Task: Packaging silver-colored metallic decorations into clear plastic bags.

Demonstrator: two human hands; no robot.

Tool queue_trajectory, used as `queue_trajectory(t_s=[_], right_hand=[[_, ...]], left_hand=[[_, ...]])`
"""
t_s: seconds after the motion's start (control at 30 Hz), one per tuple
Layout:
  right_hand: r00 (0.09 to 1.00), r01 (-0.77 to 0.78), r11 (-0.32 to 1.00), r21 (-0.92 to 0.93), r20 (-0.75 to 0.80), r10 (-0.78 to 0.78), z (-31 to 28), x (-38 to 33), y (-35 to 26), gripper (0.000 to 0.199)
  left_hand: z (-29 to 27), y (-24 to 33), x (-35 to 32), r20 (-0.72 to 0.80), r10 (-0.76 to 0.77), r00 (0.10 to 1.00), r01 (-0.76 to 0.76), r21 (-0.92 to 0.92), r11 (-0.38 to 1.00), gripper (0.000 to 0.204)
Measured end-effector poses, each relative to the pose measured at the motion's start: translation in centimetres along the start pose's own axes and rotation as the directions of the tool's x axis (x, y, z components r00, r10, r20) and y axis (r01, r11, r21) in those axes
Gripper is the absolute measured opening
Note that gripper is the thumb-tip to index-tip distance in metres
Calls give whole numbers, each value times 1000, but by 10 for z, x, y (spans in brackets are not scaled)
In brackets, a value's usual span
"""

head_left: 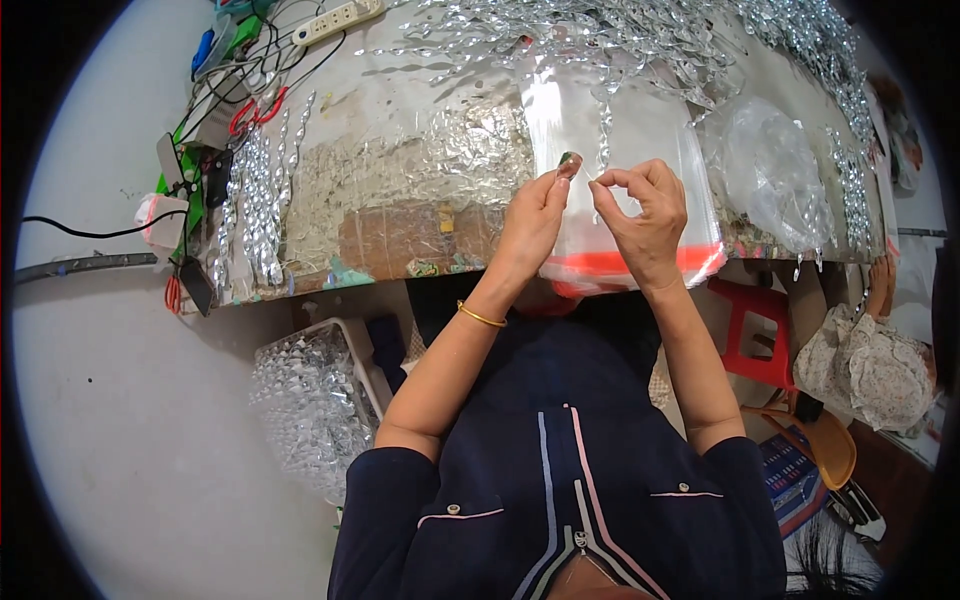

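L hand point(530, 225) pinches a small shiny piece point(569, 163) betw. fingers pressed together; R hand point(650, 215) pinches the clear plastic bag point(610, 120) lying on the foil-covered counter point(420, 170). Bag looks light, limp, slippery, so best gripped at its mouth edge.

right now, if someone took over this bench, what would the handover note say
Left hand: pinches a small shiny piece at its fingertips.
Right hand: fingertips pinched at the clear plastic bag, over its mouth.
The bag lies flat on the foil-covered table, orange strip at the near edge.
Done: silver twisted pieces heaped at the far side; more in the basket below.
Left: the held piece is not yet in the bag.
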State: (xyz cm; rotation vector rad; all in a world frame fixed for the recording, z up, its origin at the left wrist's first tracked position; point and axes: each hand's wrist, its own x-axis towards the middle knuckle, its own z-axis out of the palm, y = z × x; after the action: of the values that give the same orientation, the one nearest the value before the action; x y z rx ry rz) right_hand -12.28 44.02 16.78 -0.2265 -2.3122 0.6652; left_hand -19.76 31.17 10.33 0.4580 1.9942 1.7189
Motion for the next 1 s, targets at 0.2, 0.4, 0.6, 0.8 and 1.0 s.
queue_trajectory(t_s=[0.2, 0.4, 0.6, 0.8, 1.0], right_hand=[[1000, 1, 1000, 12, 15, -1, 2, -1, 0, 11], [999, -18, 1000, -2, 27, 18, 5, -3, 2, 10], [999, -30, 1000, 0, 26, 30, 9, -4, 6, 9], [1000, -5, 1000, -15, 3, 5, 13, 0, 6, 10], [1000, 4, 1000, -28, -3, -4, 12, 6, 2, 10]], left_hand=[[-1, 2, -1, 20, 27, 999, -28, 16, 999, 31], [0, 5, -4, 27, 31, 999, -31, 6, 1000, 33], [-2, 7, -6, 27, 57, 998, -58, 48, 997, 33], [-2, 14, -10, 31, 76, 997, -79, 121, 989, 32], [2, 28, -19, -85, 244, 966, -232, 130, 964, 29]])
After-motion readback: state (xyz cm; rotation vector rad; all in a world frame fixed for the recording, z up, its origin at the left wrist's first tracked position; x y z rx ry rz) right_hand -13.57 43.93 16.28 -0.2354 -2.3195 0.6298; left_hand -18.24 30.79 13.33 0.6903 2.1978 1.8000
